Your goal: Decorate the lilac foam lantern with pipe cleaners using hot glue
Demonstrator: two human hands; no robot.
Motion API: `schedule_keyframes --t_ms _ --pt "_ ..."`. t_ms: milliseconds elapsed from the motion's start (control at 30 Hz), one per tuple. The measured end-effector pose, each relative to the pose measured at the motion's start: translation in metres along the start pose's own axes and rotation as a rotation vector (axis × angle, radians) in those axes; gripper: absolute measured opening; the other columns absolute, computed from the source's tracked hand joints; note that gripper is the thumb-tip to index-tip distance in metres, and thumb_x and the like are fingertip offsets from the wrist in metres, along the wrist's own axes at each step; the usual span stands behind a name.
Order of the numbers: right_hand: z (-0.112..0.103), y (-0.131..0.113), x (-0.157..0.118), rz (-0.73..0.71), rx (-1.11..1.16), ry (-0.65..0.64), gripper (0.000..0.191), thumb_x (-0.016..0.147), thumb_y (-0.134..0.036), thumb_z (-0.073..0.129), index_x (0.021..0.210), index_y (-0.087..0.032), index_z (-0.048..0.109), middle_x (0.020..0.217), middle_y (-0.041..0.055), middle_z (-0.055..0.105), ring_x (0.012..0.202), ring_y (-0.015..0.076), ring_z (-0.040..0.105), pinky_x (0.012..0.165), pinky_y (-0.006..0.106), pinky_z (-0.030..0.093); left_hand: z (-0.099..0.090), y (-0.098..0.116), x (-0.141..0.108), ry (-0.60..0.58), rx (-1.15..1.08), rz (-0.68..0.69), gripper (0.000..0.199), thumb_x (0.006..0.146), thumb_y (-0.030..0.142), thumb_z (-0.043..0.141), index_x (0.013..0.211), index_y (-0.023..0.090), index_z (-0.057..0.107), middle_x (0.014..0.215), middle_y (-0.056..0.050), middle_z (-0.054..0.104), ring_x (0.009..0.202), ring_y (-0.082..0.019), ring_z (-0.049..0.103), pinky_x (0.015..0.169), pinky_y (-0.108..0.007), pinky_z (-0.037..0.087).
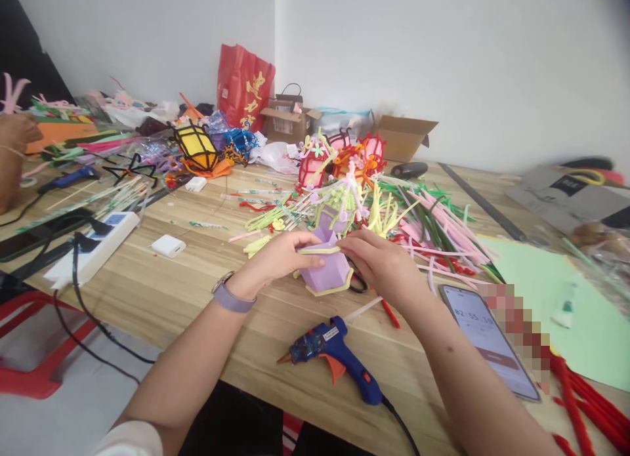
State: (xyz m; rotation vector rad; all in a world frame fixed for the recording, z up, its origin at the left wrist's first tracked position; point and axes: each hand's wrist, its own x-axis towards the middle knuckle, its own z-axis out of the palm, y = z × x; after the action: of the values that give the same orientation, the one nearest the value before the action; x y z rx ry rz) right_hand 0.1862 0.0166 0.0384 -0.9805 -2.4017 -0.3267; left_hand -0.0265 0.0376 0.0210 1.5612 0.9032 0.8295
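My left hand (275, 256) grips a small purple paper lantern body (327, 277) from its left side, thumb on the near face. Pale yellow pipe cleaner edges its bottom, and another strip of yellow pipe cleaner (319, 250) runs along the upper rim. At the right end of that strip, the fingers of my right hand (378, 259) are pinched together on it. Below both hands a blue hot glue gun (335, 357) lies on the table, its nozzle pointing left. Black scissor handles (361, 285) partly show behind the lantern body.
Pipe cleaners (443, 226) and finished lanterns (344, 161) are heaped behind my hands. A phone (485, 338) showing a timer and a green sheet (531, 272) lie at right. At left are a power strip (98, 246), a white charger (168, 246) and another person's hand (17, 134).
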Motion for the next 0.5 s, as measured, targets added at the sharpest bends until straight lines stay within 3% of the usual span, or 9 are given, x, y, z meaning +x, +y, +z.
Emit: schedule_keyframes --t_ms 200,500 --pt "0.0000 0.0006 -0.0018 -0.011 -0.072 -0.040 0.022 0.094 -0.014 0.046 0.102 -0.018 0.066 0.102 0.0097 0.071 0.082 0.0174 0.069 0.067 0.024 0.052 0.0006 -0.0010 -0.0009 0.028 0.082 0.044 0.034 0.079 0.047 0.063 0.088 0.014 0.069 0.088 -0.004 0.070 0.081 -0.017 0.060 0.069 -0.026 0.043" --pt "0.0002 -0.0002 -0.0014 -0.038 -0.141 -0.007 0.021 0.095 -0.016 0.045 0.102 -0.018 0.066 0.101 0.0080 0.071 0.079 0.0165 0.070 0.060 0.022 0.049 0.0040 -0.0012 -0.0011 0.058 0.099 0.064 0.036 0.083 0.048 0.057 0.083 0.014 0.068 0.086 -0.004 0.069 0.081 -0.017 0.060 0.072 -0.026 0.044"
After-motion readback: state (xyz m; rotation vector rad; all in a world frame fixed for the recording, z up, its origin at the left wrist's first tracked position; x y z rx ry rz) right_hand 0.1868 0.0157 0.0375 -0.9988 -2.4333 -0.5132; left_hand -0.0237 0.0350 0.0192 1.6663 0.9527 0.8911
